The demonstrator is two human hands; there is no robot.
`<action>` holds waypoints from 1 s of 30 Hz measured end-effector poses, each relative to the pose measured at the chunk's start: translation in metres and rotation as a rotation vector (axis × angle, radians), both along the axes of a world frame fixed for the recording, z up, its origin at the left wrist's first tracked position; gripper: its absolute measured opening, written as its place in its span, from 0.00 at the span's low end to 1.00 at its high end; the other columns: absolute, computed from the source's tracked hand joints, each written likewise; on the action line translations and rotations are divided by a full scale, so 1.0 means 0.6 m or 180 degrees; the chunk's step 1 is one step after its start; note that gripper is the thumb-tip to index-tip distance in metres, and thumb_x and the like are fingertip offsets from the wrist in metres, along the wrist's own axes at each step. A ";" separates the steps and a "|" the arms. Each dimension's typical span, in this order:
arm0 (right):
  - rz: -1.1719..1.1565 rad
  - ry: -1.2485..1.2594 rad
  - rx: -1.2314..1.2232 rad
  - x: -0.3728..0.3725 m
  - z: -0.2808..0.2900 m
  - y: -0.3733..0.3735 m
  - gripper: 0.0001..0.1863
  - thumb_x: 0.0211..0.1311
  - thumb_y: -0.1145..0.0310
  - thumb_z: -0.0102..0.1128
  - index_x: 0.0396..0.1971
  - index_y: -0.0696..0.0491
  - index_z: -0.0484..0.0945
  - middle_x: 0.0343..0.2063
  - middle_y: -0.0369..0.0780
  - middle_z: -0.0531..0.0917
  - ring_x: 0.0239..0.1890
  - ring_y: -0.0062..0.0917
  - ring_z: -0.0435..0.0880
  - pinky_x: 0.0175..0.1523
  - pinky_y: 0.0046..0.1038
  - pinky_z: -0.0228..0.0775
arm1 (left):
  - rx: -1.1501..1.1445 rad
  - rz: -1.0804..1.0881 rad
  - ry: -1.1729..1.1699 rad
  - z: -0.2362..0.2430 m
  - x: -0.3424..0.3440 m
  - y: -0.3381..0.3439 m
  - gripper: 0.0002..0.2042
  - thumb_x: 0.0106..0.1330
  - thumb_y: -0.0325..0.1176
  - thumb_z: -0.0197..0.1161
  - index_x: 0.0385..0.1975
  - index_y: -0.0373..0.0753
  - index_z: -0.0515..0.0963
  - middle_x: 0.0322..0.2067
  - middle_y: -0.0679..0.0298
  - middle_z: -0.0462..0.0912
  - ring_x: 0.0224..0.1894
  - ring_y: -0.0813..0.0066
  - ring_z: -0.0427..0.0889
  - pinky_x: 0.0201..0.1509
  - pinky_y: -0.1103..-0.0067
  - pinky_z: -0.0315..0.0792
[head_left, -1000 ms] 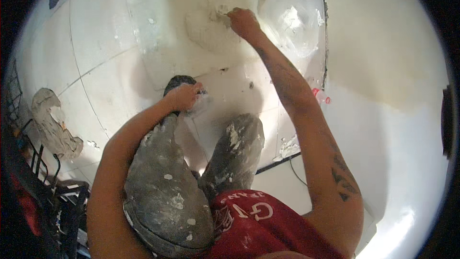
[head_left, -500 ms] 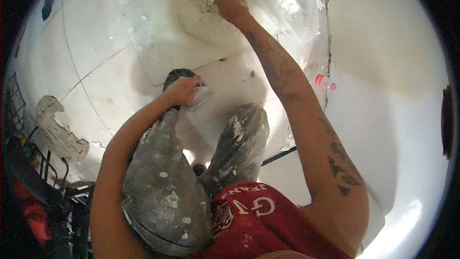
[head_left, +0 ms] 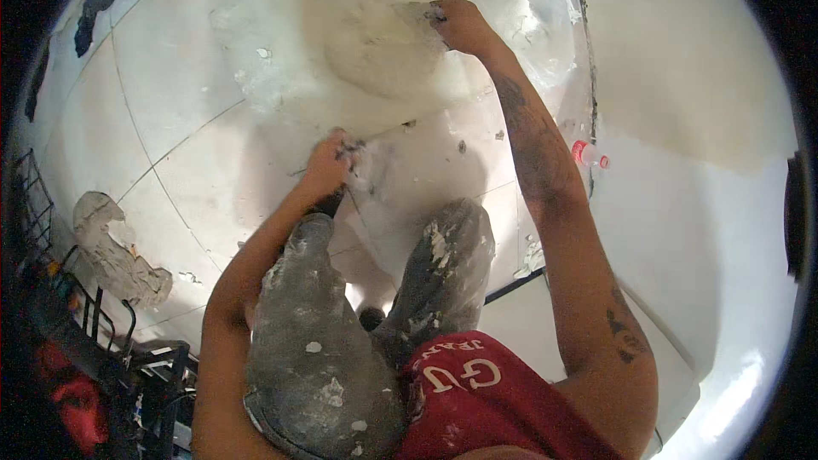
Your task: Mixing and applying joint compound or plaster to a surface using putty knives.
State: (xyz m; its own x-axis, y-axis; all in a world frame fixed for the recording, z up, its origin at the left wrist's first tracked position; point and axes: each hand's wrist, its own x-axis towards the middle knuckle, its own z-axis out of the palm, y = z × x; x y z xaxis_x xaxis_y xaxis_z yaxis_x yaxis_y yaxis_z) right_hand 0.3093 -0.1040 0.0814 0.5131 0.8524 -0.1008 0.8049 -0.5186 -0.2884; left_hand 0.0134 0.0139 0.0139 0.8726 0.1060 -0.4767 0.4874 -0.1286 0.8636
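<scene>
My right hand (head_left: 466, 25) is closed on what looks like a putty knife (head_left: 415, 11), its pale blade smeared and reaching left over a wet, off-white patch of plaster (head_left: 375, 55) on the floor. Nearer to me, just beyond my left knee, my left hand (head_left: 325, 169) grips another scraper-like tool (head_left: 365, 166). Whitish material coats that tool and motion blurs it, so its exact shape is unclear. The plaster lies spread in a low, rounded heap with a thinner smear around it. Beside my right hand is a clear plastic bag or sheet (head_left: 532, 30) with white material.
A small clear bottle (head_left: 590, 155) with a red label lies beside the wall edge at right. At left are a crumpled grey cloth (head_left: 119, 251) and a black metal rack (head_left: 102, 311). White tiles (head_left: 192, 149) cover the floor; my plaster-spotted knees (head_left: 447, 264) are bent in front.
My right hand has pulled to the right, and its blade now shows over the plaster. My left hand has turned and shifted slightly forward. The whole view has shifted a little.
</scene>
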 end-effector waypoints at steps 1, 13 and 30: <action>-0.0472 0.0231 -0.0158 -0.007 0.005 0.002 0.11 0.49 0.67 0.53 0.28 0.60 0.75 0.26 0.49 0.78 0.32 0.40 0.76 0.38 0.35 0.68 | 0.0422 0.0018 -0.0286 0.015 0.010 0.022 0.12 0.49 0.29 0.60 0.31 0.34 0.67 0.23 0.53 0.74 0.26 0.63 0.75 0.33 0.71 0.68; -0.2478 0.1117 0.0657 -0.063 -0.012 -0.019 0.11 0.48 0.65 0.58 0.26 0.59 0.77 0.22 0.47 0.79 0.24 0.33 0.78 0.32 0.29 0.67 | 0.1724 0.0503 -0.0652 0.183 0.246 0.045 0.11 0.47 0.35 0.64 0.20 0.32 0.74 0.18 0.58 0.76 0.19 0.71 0.74 0.25 0.78 0.68; -0.1953 0.0043 0.0665 -0.135 0.046 0.013 0.09 0.43 0.70 0.55 0.24 0.61 0.72 0.24 0.52 0.75 0.31 0.46 0.74 0.36 0.38 0.65 | 0.2402 0.0472 -0.1462 0.115 0.298 0.027 0.06 0.42 0.28 0.57 0.15 0.31 0.71 0.19 0.50 0.72 0.28 0.52 0.73 0.34 0.67 0.67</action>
